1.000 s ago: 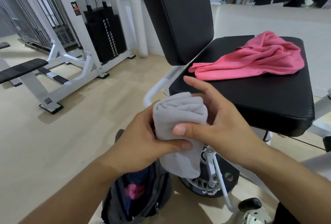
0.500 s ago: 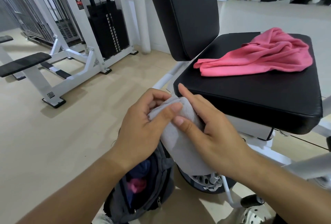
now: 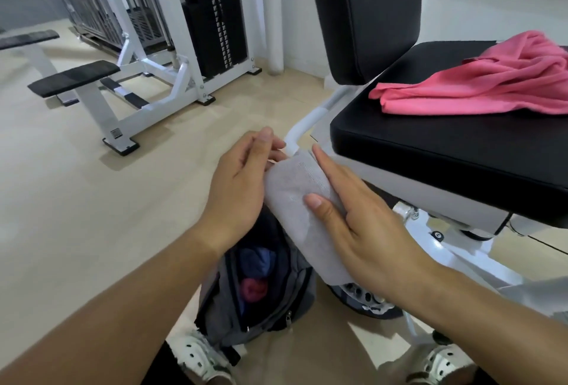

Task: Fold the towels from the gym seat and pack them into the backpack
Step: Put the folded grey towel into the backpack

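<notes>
Gym floor, open backpack (image 3: 255, 295) sitting below the hands. Right hand (image 3: 359, 227) is pinching the rolled grey towel (image 3: 302, 200) above the bag; left hand (image 3: 242, 181) is touching its top end, fingers loose. Pink towel (image 3: 479, 80) is lying unfolded on the seat (image 3: 430, 151). Soft, light, likely to unroll: hold mid-roll.

A rolled grey towel (image 3: 302, 200) slants above the open grey backpack (image 3: 261, 295), which stands on the floor just in front of the black padded gym seat (image 3: 445, 151). The right hand (image 3: 365, 227) grips the roll, thumb across it and fingers along its far side. The left hand (image 3: 242, 188) touches its upper end, fingers loose. On the seat lies a crumpled pink towel (image 3: 479, 83). Blue and pink cloth shows inside the backpack.
</notes>
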The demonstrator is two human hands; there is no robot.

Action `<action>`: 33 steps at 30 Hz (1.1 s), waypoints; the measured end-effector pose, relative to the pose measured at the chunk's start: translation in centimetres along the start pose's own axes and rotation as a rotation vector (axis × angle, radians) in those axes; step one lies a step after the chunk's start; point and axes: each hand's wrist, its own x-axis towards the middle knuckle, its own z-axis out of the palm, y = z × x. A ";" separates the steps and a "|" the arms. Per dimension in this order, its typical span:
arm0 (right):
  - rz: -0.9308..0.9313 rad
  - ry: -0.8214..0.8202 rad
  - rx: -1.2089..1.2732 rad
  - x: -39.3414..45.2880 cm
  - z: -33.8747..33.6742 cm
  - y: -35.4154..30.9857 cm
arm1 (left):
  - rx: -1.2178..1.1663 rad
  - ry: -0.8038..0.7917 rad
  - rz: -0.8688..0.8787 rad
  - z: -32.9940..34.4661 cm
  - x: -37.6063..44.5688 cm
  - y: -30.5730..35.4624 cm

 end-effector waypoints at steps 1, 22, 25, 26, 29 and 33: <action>0.006 -0.025 -0.019 0.1 0.4 0.1 | 0.001 0.019 -0.031 -0.6 0.5 -0.7; 0.212 -0.354 -0.270 5.3 11.5 6.1 | 0.601 -0.470 -0.605 -4.3 -0.1 -15.3; 0.157 -0.326 -0.359 6.1 12.8 6.8 | 0.469 -0.346 -0.664 -4.2 -0.6 -15.7; 0.150 -0.311 -0.384 6.5 13.3 7.0 | 0.440 -0.296 -0.677 -4.1 -0.9 -15.7; 0.138 -0.291 -0.456 7.8 14.5 7.5 | 0.291 -0.153 -0.715 -3.7 -2.4 -15.6; 0.145 -0.319 -0.571 8.6 15.6 9.0 | 0.026 0.022 -0.817 -3.2 -4.3 -16.3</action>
